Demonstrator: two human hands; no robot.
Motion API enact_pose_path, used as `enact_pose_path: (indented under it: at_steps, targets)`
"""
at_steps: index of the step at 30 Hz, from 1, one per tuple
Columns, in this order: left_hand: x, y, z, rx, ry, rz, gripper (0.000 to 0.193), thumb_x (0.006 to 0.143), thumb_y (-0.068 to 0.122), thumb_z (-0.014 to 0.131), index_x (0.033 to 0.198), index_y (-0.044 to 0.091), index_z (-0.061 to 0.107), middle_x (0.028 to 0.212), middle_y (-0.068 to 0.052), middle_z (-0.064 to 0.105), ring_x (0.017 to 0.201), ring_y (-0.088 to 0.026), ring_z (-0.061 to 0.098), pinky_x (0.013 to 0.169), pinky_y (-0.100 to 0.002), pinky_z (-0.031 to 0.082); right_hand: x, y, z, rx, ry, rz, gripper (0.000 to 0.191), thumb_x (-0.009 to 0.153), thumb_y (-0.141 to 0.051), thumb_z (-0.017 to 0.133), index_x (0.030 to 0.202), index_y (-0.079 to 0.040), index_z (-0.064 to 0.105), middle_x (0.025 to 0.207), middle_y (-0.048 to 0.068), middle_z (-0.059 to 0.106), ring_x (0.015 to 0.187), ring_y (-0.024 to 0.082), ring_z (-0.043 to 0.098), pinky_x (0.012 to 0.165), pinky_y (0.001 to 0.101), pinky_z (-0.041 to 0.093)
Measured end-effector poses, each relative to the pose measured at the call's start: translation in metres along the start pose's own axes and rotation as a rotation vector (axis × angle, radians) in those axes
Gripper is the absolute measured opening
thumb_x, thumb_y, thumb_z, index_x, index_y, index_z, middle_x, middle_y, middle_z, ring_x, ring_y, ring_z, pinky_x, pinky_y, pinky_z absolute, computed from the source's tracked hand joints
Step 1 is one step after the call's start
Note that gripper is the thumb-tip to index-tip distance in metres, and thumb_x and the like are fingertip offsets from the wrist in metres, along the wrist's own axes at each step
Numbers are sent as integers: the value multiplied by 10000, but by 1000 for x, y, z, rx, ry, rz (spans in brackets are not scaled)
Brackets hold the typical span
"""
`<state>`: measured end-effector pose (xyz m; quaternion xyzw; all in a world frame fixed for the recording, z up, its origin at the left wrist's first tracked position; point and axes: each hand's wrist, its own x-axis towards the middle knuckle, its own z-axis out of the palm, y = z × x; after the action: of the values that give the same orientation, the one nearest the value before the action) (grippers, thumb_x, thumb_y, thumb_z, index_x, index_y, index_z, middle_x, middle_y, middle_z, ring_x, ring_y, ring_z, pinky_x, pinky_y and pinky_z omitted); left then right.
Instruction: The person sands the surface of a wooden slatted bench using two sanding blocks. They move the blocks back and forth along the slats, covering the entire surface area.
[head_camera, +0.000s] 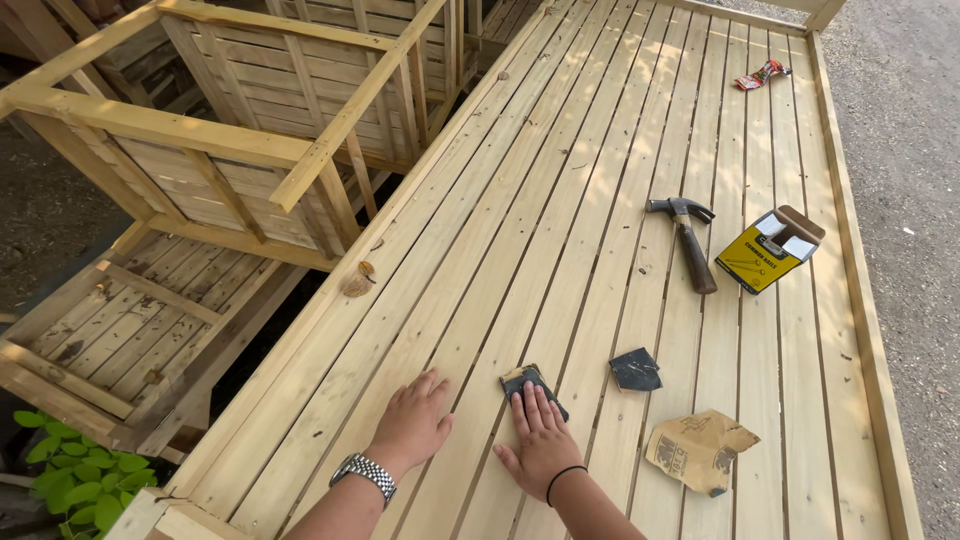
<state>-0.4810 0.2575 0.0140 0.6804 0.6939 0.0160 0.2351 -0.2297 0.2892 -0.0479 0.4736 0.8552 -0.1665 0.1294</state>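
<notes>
My right hand (541, 438) lies flat on a small dark piece of sandpaper (523, 379), pressing it against the pale wooden slatted surface (520, 220); a black band circles that wrist. My left hand (413, 424) rests flat on the slats just to the left, fingers together, holding nothing, with a metal watch on the wrist. A second dark sandpaper piece (636, 370) lies to the right of my right hand. A torn brown sheet of sandpaper (698, 450), backing side up, lies further right near the bottom.
A claw hammer (686, 240) and a yellow box with an open flap (768, 250) lie at mid right. A red wrapper (761, 74) sits at the far end. Wooden slatted frames (230, 130) stand to the left, green leaves (75, 475) at bottom left, gravel ground (900, 130) on the right.
</notes>
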Motion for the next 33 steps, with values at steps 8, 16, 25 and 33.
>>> enact_pose_path:
  at_steps: [8, 16, 25, 33]
  targets:
    - [-57, -13, 0, 122, -95, -77, 661, 1017, 481, 434, 1592, 210, 253, 1703, -67, 64, 1567, -227, 73, 1260, -472, 79, -72, -42, 97, -607, 909, -606, 673, 1073, -496, 350, 1648, -185, 190, 1741, 87, 172, 1626, 229, 151, 1329, 387, 132]
    - [-107, -34, 10, 167, -135, -79, 690, 1028, 539, 363, 1624, 258, 158, 1712, -38, 32, 1574, -210, 38, 1268, -457, 34, -34, -21, -2, -49, 39, -129, 789, 1022, -544, 292, 1595, -28, 128, 1688, 172, 51, 1556, 297, 20, 1232, 423, 50]
    - [-120, -49, 16, 95, -201, -155, 709, 1033, 531, 352, 1636, 299, 59, 1729, 40, -60, 1586, -156, -40, 1276, -445, -10, -84, -40, 39, -356, 358, -807, 640, 1078, -411, 321, 1652, -141, 237, 1718, 113, 155, 1586, 242, 124, 1271, 384, 97]
    - [-118, -57, -3, 120, -264, -32, 802, 982, 478, 514, 1637, 242, 115, 1729, -2, -27, 1591, -175, 7, 1284, -462, 52, -108, -70, 15, 62, -181, -301, 564, 1061, -334, 445, 1564, -116, 314, 1687, 106, 133, 1551, 272, 104, 1240, 415, 101]
